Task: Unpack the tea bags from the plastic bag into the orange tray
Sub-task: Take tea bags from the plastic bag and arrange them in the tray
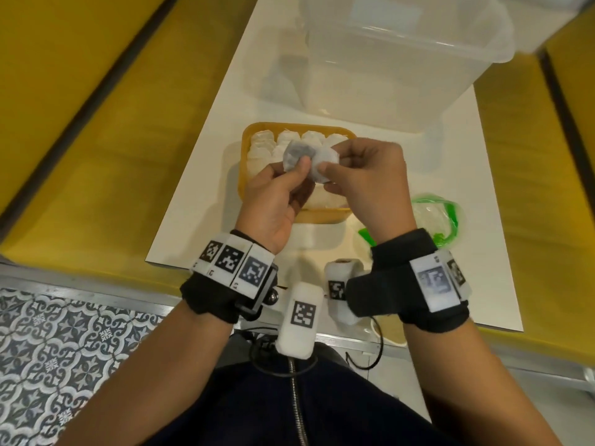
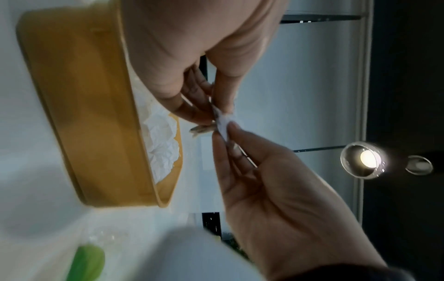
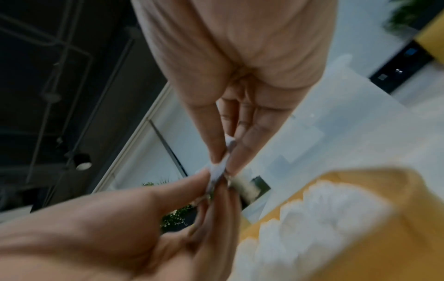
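Observation:
The orange tray sits on the white board, with several white tea bags packed inside. Above it, my left hand pinches a greyish tea bag between thumb and fingers. My right hand pinches a white tea bag that touches the grey one. The left wrist view shows both hands meeting on the thin paper edge beside the tray. Seen from the right wrist, the same pinch hangs over the filled tray. The plastic bag, clear with a green zip, lies crumpled to the right of the tray.
A large clear plastic bin stands behind the tray on the white board. Yellow surfaces flank the board on both sides. The board's near edge runs just under my wrists, with patterned floor tiles below to the left.

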`<move>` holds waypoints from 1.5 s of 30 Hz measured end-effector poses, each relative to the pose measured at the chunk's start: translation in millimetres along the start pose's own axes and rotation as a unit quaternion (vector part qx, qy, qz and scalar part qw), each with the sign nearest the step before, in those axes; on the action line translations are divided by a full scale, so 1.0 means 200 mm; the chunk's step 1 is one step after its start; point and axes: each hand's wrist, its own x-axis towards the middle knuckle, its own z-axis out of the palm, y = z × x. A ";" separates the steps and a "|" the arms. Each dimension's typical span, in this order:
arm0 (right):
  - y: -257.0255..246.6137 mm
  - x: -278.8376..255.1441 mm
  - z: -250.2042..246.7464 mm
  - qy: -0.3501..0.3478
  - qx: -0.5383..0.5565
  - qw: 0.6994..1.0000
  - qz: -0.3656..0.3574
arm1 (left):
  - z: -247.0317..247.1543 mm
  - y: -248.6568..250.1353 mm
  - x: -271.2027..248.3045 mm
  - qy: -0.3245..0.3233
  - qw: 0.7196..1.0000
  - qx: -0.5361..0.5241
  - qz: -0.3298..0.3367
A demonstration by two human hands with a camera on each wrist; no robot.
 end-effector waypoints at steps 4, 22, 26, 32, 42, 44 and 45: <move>-0.07 0.09 -0.12 -0.020 -0.183 0.977 -0.106 | -0.07 0.08 0.01 0.010 0.992 0.113 0.057; -0.39 0.21 0.02 -0.160 -0.389 0.848 -0.321 | -0.07 0.35 0.07 -0.099 0.792 0.506 0.326; -0.37 0.23 0.01 -0.181 -0.424 0.828 -0.319 | -0.12 0.35 0.10 -0.075 0.760 0.561 0.321; -0.29 0.29 -0.06 -0.209 -0.481 0.813 -0.253 | -0.17 0.32 0.19 -0.138 0.608 0.743 0.244; -0.16 0.36 -0.08 -0.263 -0.504 0.799 -0.196 | -0.02 0.23 0.29 -0.198 0.398 0.875 0.191; -0.15 0.36 -0.08 -0.284 -0.501 0.796 -0.185 | -0.02 0.29 0.34 -0.171 0.421 0.868 0.198; -0.15 0.35 -0.08 -0.298 -0.498 0.793 -0.183 | -0.02 0.31 0.36 -0.159 0.430 0.865 0.201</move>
